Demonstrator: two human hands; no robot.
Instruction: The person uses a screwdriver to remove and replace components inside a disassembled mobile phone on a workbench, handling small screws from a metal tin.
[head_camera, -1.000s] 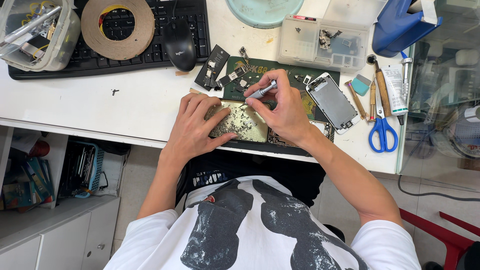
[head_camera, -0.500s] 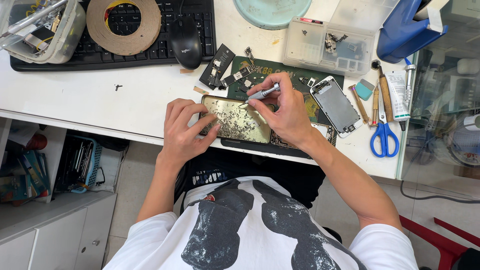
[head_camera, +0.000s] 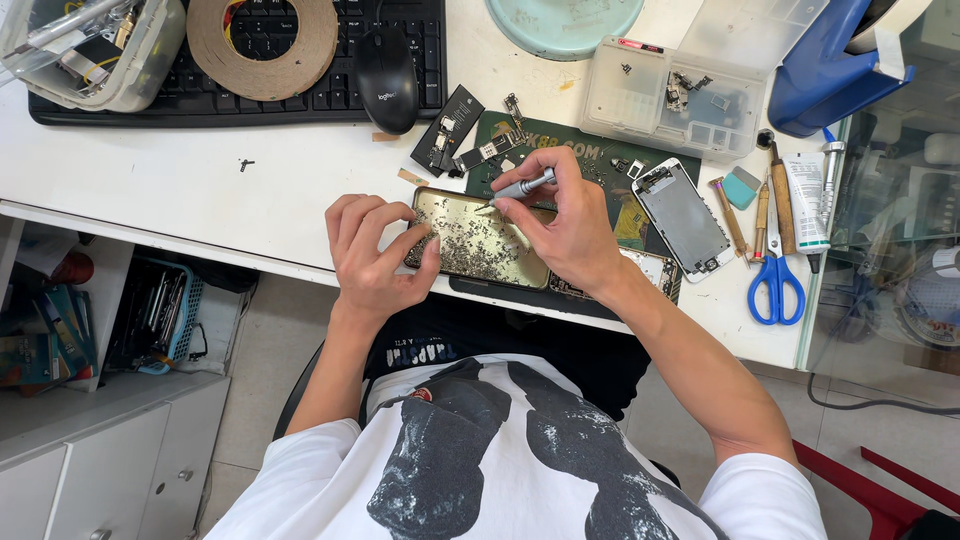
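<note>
A gold-coloured phone back plate with dark speckled residue lies at the table's front edge on a dark green work mat. My left hand grips the plate's left end, fingers curled over it. My right hand holds a small grey screwdriver with its tip down on the plate's upper edge. A second opened phone lies face up just right of my right hand.
Black keyboard, tape roll and mouse at the back left. Small circuit boards lie near the mat. A clear parts box, blue tape dispenser, blue scissors and hand tools sit at right.
Both hands stay on the plate; the view has shifted slightly. The screwdriver tip has moved a little along the plate's upper edge.
</note>
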